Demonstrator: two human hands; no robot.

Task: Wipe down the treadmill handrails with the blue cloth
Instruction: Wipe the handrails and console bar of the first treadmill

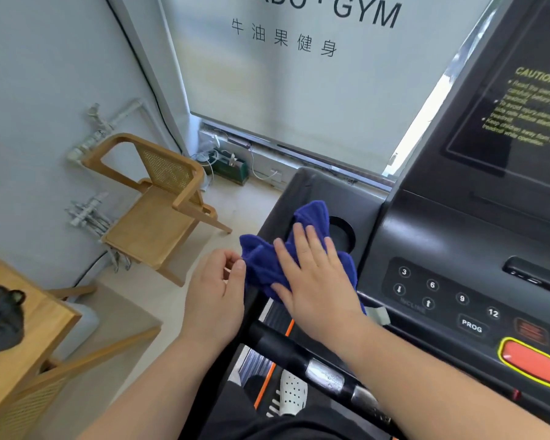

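Note:
The blue cloth [264, 258] lies crumpled on the left side of the black treadmill console [404, 242], beside a round cup holder [343, 233]. My right hand [315, 277] lies flat on the cloth with straight fingers, pressing it down. My left hand [216, 290] hangs just left of the cloth, fingers loosely curled, fingertips close to the cloth's edge; I cannot tell if they touch it. The black handrail [299, 354] with silver sensor plates runs below my right forearm.
A wooden chair [159, 214] stands on the floor to the left. A wooden table [19, 338] with a dark object sits at the lower left. The console keypad [442, 296] and a red stop button [531, 363] lie to the right. A white shoe [291, 395] shows below.

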